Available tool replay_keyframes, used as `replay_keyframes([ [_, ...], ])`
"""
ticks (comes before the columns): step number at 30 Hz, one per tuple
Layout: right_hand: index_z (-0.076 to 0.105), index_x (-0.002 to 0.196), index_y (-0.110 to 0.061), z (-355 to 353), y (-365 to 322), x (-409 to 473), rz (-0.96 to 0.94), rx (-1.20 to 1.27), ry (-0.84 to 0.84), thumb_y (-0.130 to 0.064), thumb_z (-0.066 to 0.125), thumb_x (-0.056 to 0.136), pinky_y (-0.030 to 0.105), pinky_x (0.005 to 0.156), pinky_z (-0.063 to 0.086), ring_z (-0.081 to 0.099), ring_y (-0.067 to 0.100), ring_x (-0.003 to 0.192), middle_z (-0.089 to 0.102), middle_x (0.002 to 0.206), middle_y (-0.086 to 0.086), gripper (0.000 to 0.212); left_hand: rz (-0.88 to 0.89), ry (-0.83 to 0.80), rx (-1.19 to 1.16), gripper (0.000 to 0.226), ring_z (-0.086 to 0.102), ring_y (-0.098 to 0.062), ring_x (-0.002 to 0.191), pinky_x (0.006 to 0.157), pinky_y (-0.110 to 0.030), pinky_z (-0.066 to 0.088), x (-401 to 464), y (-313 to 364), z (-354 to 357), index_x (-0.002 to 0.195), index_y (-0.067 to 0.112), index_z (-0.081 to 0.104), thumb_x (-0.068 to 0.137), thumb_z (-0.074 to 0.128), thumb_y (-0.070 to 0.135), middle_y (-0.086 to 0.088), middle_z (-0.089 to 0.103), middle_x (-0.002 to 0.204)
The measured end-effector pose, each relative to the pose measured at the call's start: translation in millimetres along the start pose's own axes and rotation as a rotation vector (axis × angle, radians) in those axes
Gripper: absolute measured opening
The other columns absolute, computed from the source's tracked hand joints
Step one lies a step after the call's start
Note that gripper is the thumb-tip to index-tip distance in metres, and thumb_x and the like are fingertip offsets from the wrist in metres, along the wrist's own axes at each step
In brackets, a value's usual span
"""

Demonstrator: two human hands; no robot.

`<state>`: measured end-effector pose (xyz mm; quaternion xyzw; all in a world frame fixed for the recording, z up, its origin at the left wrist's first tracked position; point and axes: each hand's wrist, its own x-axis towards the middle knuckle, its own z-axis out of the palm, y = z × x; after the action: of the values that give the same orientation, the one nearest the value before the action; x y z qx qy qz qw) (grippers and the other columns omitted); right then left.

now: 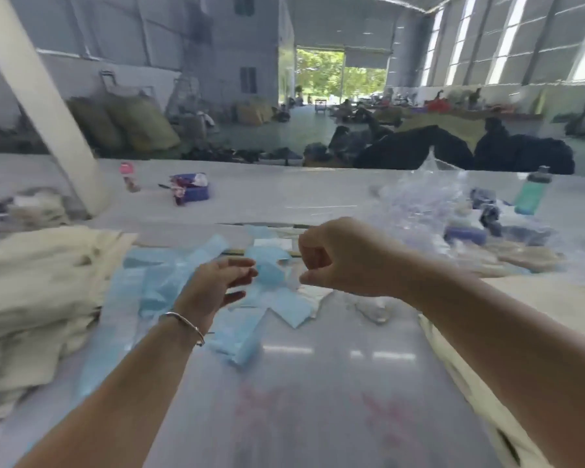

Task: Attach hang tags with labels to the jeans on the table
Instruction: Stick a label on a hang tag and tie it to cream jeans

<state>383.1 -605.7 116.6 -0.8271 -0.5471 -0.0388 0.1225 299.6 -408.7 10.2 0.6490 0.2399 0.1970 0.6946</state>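
Left hand: left hand (pixel 213 282) hovers above the blue strips, fingers loosely spread and gently bent, gripping nothing that shows; a thin metal bangle (pixel 183 324) circles the wrist.
Cream stack: folded garments (pixel 38 288) in soft, pale cream cloth lie piled at the left edge of the table (pixel 318 383); they are likely the jeans awaiting tags, stacked within easy reach, though blur hides any seams or waistbands.
Blue strips: flat, thin, light-blue paper-like pieces (pixel 277 309) lie scattered and overlapping in the middle of the table, just beneath both hands; judged to be the labels or tags, spread out so one can be picked singly.
Right hand: right hand (pixel 331 261) is clenched into a loose fist, knuckles up, thumb and forefinger pressed together as if pinching something fine; whether a thread or tag pin sits there cannot be told.
Table surface: smooth, glossy and pale, reflecting the roof lights, with faint red marks near the front.
Plastic heap: crumpled clear bags (pixel 426 197) are piled at the far right, probably discarded packaging.
Bottle: a green bottle (pixel 532 194) with a dark cap stands upright beyond the plastic heap.
Right cloth: more cream fabric (pixel 537 298) lies flat under the right forearm.
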Motion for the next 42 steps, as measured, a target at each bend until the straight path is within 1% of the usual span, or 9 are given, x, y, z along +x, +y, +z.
replay_keyframes([
  [3, 0.048, 0.061, -0.018, 62.1, -59.2, 54.9, -0.077, 0.224, 0.029, -0.027, 0.073, 0.079, 0.021, 0.052, 0.033, 0.040, 0.007, 0.053, 0.045, 0.056, -0.007, 0.033, 0.077, 0.306, 0.160, 0.019, 0.060, -0.012, 0.082, 0.067, -0.027, 0.050, -2.7, -4.0, -124.0, 0.096, 0.017, 0.066, 0.090, 0.058, 0.001, -0.004, 0.067, 0.097],
  [7, 0.050, 0.058, -0.010, 153.5, -138.6, 130.3, -0.039, 0.582, -0.006, -0.018, 0.074, 0.078, 0.030, 0.055, 0.037, 0.043, 0.007, 0.053, 0.055, 0.055, 0.003, 0.032, 0.146, 0.595, 0.677, 0.038, 0.056, -0.030, 0.108, 0.095, -0.044, 0.047, -10.3, -20.1, -277.9, 0.112, 0.008, 0.066, 0.075, 0.074, 0.012, -0.015, 0.061, 0.117],
  [16, 0.055, 0.057, -0.015, 304.2, -271.7, 251.5, 0.164, 0.968, -0.234, -0.010, 0.070, 0.081, 0.028, 0.056, 0.047, 0.056, 0.012, 0.049, 0.064, 0.055, 0.004, 0.029, 0.043, 0.378, 1.304, 0.079, 0.018, -0.017, 0.147, 0.120, -0.036, 0.011, 38.7, -99.8, -474.8, 0.149, 0.029, 0.033, 0.081, 0.070, 0.047, 0.004, 0.027, 0.158],
  [22, 0.058, 0.060, -0.012, 337.8, -290.6, 271.4, 0.313, 1.014, -0.303, -0.012, 0.070, 0.083, 0.020, 0.054, 0.047, 0.056, 0.010, 0.049, 0.066, 0.058, 0.006, 0.026, 0.060, 0.121, 1.536, 0.078, 0.005, -0.009, 0.149, 0.119, -0.038, 0.007, 91.5, -118.9, -513.4, 0.152, 0.043, 0.013, 0.087, 0.055, 0.056, 0.014, 0.008, 0.161],
  [28, 0.058, 0.065, -0.008, 342.9, -285.0, 285.0, 0.401, 1.070, -0.305, -0.009, 0.067, 0.084, 0.017, 0.051, 0.044, 0.055, 0.008, 0.049, 0.066, 0.061, 0.009, 0.021, 0.229, 0.129, 1.265, 0.058, 0.045, -0.021, 0.136, 0.112, -0.029, 0.033, 103.0, -104.0, -532.2, 0.139, 0.022, 0.052, 0.085, 0.044, 0.042, -0.001, 0.049, 0.145],
  [31, 0.060, 0.081, -0.007, 337.3, -293.2, 295.8, 0.405, 1.143, -0.322, -0.016, 0.067, 0.088, 0.021, 0.056, 0.045, 0.060, 0.014, 0.057, 0.072, 0.073, 0.009, 0.014, 0.173, 0.298, 1.345, 0.051, 0.062, -0.033, 0.108, 0.087, -0.038, 0.047, 107.1, -71.2, -525.7, 0.129, 0.019, 0.060, 0.085, 0.038, 0.033, -0.013, 0.068, 0.118],
  [36, 0.044, 0.127, -0.027, 308.6, -332.8, 318.5, 0.367, 1.697, -0.290, -0.052, 0.080, 0.064, 0.038, 0.082, 0.057, 0.070, 0.020, 0.098, 0.065, 0.119, 0.009, 0.076, 0.415, 0.372, 1.493, 0.022, 0.065, -0.035, 0.088, 0.075, -0.039, 0.049, 88.4, -7.6, -480.7, 0.101, 0.018, 0.063, 0.095, 0.048, 0.033, -0.010, 0.072, 0.090],
  [39, 0.070, 0.094, -0.016, 292.3, -345.9, 329.5, 0.489, 1.858, -0.170, -0.048, 0.078, 0.070, 0.034, 0.066, 0.055, 0.069, 0.018, 0.077, 0.072, 0.088, 0.006, 0.041, 0.604, 0.092, 1.600, 0.029, 0.068, -0.027, 0.077, 0.063, -0.030, 0.047, 52.4, -1.5, -437.2, 0.099, 0.022, 0.063, 0.084, 0.042, 0.036, -0.004, 0.071, 0.083],
  [42, 0.060, 0.078, -0.004, 293.8, -338.3, 325.8, 0.855, 1.655, 0.040, -0.001, 0.059, 0.079, 0.028, 0.051, 0.042, 0.055, 0.021, 0.061, 0.057, 0.068, 0.011, 0.003, 0.490, -0.114, 1.267, 0.029, 0.067, -0.012, 0.080, 0.066, -0.027, 0.047, 34.2, -1.6, -428.5, 0.095, 0.025, 0.070, 0.088, 0.051, 0.045, 0.006, 0.072, 0.087],
])
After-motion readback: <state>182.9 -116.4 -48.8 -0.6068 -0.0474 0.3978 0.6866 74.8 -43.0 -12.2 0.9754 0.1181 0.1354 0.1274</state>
